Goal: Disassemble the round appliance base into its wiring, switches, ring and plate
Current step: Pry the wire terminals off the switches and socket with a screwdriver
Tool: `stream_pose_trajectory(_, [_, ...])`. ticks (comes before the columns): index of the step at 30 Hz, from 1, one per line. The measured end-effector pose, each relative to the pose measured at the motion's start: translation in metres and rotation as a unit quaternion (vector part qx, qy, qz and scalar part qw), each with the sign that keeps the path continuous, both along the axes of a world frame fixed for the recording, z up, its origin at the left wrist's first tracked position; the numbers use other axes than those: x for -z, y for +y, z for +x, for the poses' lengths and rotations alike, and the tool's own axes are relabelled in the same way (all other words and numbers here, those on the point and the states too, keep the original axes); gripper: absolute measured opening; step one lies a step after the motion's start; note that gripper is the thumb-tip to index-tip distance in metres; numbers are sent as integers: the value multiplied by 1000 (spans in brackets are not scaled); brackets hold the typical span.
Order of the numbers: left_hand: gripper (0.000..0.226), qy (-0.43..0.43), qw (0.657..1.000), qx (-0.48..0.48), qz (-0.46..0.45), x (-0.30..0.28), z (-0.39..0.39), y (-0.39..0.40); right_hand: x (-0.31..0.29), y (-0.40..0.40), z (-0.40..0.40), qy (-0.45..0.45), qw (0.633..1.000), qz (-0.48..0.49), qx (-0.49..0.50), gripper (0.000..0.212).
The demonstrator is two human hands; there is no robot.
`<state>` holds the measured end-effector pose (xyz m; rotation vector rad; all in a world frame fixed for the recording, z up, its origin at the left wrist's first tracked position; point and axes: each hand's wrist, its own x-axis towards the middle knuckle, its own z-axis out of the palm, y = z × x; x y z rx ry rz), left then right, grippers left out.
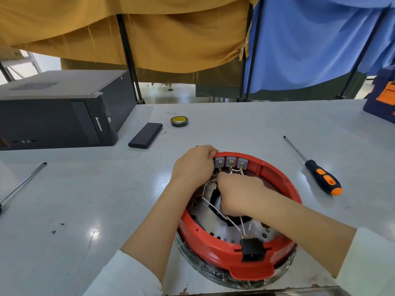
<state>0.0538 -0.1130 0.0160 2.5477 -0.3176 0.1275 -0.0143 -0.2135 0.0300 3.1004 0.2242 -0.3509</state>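
Your left hand grips the far rim of the red base, which sits at the near edge of the surface. Your right hand pinches wires inside it. A screwdriver lies well apart to the right.

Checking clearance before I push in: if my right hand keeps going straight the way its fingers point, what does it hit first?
Most likely the leftmost grey switch. The right hand points up and away toward the three switches in the red ring, with wiring just ahead. Depth is unclear.
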Motion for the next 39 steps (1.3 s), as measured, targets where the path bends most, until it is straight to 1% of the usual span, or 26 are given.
stream_pose_trajectory(3, [32,1,1000,1,0,-1,0,0,-7,-6,0,-26,999,32,-11,27])
stream_pose_trajectory(7, [32,6,1000,1,2,-1,0,0,-18,-11,3,-9,997,66,-24,34])
stream_pose_trajectory(9, [31,8,1000,2,1,-1,0,0,-23,-14,4,-15,996,83,-24,37])
stream_pose_trajectory(13, [31,9,1000,1,1,-2,0,0,-31,-23,7,-30,988,147,-33,30])
stream_pose_trajectory(15, [31,6,1000,3,1,-2,0,0,-34,-29,8,-32,985,165,-31,31])
stream_pose_trajectory(18, [31,6,1000,4,-2,-2,-1,0,-34,-33,8,-24,986,156,-49,38])
stream_pose_trajectory(22, [31,6,1000,4,0,-3,-1,0,-27,-35,8,3,991,100,-90,38])
stream_pose_trajectory(24, [31,7,1000,3,1,-3,-1,0,-30,-37,9,-1,988,112,-105,37])
stream_pose_trajectory(26, [31,10,1000,3,0,-3,-1,-1,-38,-42,11,1,978,187,-94,36])
stream_pose_trajectory(28, [31,12,1000,2,-3,-3,-1,-1,-44,-48,13,7,959,272,-78,37])
stream_pose_trajectory(31, [30,18,1000,-1,-13,-2,0,0,-41,-59,16,-14,930,362,-66,34])
stream_pose_trajectory(35, [30,37,998,0,-45,-1,3,2,-26,-73,21,-65,900,428,-48,37])
stream_pose_trajectory(39, [31,42,997,-3,-59,-1,3,3,-23,-89,45,-160,870,466,-12,36])
